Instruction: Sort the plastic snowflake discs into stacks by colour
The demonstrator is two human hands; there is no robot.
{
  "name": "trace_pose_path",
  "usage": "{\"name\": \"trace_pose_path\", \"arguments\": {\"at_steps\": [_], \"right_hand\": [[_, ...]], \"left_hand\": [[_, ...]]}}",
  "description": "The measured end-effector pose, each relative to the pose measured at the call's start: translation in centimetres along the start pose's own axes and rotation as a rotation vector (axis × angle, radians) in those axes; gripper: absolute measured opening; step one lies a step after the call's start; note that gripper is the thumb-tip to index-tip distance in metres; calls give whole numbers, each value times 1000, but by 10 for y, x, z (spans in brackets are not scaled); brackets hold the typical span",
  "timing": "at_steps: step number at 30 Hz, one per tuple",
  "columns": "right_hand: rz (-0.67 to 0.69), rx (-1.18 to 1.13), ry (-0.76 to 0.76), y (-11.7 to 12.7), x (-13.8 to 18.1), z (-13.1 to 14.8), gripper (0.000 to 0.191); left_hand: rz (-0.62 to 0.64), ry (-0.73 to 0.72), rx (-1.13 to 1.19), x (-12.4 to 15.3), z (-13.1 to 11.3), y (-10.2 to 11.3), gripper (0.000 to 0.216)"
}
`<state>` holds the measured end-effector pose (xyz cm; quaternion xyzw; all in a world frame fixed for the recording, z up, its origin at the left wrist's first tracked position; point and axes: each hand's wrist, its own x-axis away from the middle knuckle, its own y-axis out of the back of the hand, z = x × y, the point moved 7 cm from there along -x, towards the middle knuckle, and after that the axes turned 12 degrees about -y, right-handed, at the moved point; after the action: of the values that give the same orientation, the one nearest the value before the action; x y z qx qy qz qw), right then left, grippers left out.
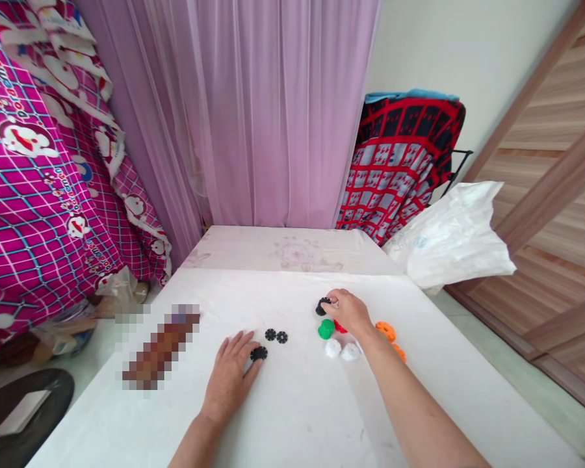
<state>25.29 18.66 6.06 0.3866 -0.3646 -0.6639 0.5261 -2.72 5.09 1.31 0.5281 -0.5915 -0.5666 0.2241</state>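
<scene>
My left hand [231, 374] rests on the white tabletop, its thumb and index finger closed round the edges of a black notched interlocking disc [259, 353]. Just beyond it, two more black discs [276, 336] lie side by side. Farther right, my right hand [348, 311] pinches a black interlocking disc [323, 305] at the back of a coloured group. A green stack of discs [326, 329] is close to that hand, with a red piece [340, 327] partly hidden beneath it. White pieces [341, 349] sit nearer me, and orange ones [385, 331] show beyond my right wrist.
A blurred-out brown item [158, 351] lies along the table's left side. A white plastic bag [458, 234] stands at the back right corner. Purple curtains [273, 117] hang behind the table [292, 416]. At lower left is a dark round stool [53, 396].
</scene>
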Motion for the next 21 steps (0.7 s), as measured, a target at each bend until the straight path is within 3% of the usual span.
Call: {"name": "trace_pose_path", "arguments": {"at_steps": [5,9,13,17,21], "right_hand": [[-18,30,15,-4,2,-2,18],[-53,-51,23,12,6,-2,23],[-102,-176,60,23,31,22,22],[88,-78,178,-14,73,70,18],[173,112,123,-49,98,91,20]], "left_hand": [[-14,11,8,0,0,0,28],[-15,15,2,1,2,-1,32],[-31,34,2,-2,2,1,29],[-48,89,-12,-10,1,4,25],[-47,130,-28,-17,1,5,26]]}}
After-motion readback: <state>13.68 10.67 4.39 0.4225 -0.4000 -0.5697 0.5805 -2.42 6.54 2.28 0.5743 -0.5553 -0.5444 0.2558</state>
